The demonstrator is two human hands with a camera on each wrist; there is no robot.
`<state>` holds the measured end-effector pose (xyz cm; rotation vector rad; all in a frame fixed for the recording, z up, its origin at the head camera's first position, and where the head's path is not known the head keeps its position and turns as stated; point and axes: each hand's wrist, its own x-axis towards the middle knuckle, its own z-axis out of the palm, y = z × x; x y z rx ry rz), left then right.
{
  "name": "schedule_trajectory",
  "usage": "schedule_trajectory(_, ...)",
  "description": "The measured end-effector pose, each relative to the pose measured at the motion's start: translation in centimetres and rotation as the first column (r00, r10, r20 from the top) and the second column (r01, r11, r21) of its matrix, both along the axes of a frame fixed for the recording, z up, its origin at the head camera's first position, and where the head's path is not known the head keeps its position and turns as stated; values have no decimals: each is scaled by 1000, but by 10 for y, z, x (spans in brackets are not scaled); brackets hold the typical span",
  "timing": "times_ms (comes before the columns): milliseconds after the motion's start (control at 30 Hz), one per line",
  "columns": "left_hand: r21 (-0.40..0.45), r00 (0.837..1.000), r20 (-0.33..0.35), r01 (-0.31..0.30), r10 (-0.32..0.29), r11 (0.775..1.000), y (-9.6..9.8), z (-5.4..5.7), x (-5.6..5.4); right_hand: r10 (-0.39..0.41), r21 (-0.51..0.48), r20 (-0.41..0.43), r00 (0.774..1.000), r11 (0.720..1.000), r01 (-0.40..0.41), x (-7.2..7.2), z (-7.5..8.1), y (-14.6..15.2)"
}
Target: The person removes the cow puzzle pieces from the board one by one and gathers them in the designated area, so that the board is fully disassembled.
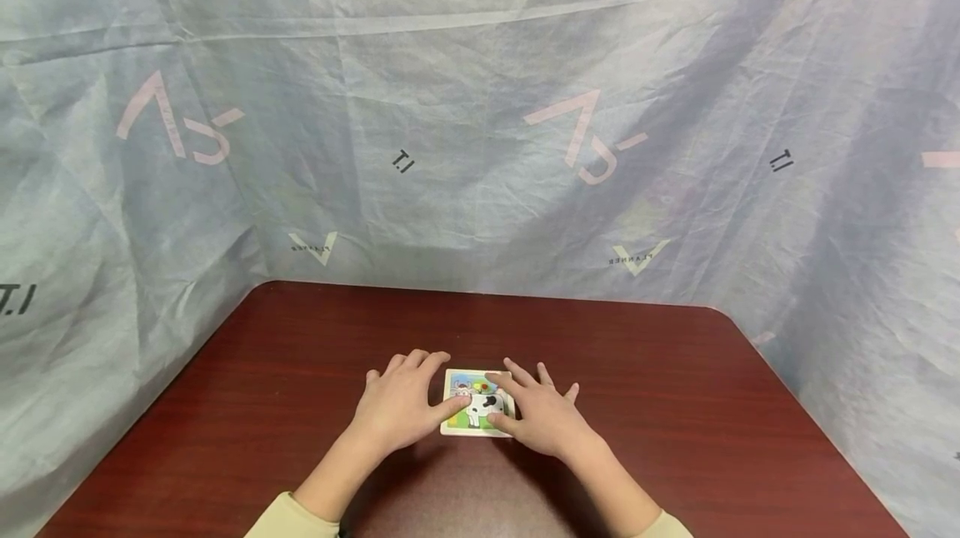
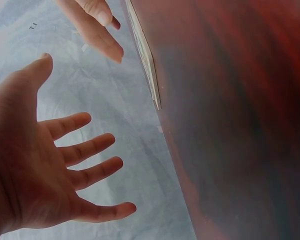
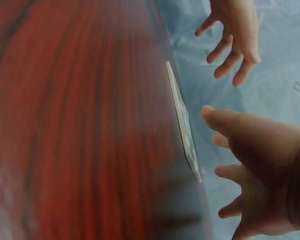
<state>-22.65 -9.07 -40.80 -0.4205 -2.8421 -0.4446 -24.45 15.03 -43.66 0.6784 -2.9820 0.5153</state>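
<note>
A small square picture puzzle board (image 1: 472, 421) with a cow on it lies flat on the dark red table (image 1: 337, 330). In both wrist views the puzzle board (image 3: 180, 120) shows edge-on as a thin pale slab. Over its left side hovers my left hand (image 1: 401, 405), fingers spread, thumb overlapping the cow's head in the head view. My right hand (image 1: 543, 409) hangs over the right side, its fingers also spread. Seen from the wrists, the left hand (image 2: 45, 160) and the right hand (image 3: 265, 175) are raised above the tabletop, with nothing in them.
A grey printed cloth (image 1: 465, 146) hangs around the back and sides of the table. Light sleeves (image 1: 292, 517) cover both forearms near the bottom of the head view.
</note>
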Motion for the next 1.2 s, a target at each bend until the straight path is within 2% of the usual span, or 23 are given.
schedule_trajectory(200, 4, 1000, 6, -1, 1, 1000, 0, 0, -1, 31, 10, 26, 999, 999, -31, -6, -6, -2)
schedule_trajectory(400, 7, 1000, 16, 4, -4, 1000, 2, -2, -1, 25, 27, 74, 997, 999, -27, -6, -10, -2)
schedule_trajectory(667, 34, 1000, 13, 11, -11, 999, 0, -3, -5, 11, 33, 96, 995, 999, -15, -6, -9, -5)
schedule_trajectory(900, 136, 997, 6, 73, -74, 988, -3, -9, -12, 5, 44, 99, 995, 999, -9, -5, -8, -4)
schedule_trajectory(1033, 190, 994, 25, 96, -103, 977, -4, -10, -16, 7, 41, 102, 995, 999, -11, -5, -7, -5)
schedule_trajectory(1200, 208, 989, 51, 125, -138, 970, -2, -12, -23, 11, 42, 106, 994, 999, -15, -5, -7, -6)
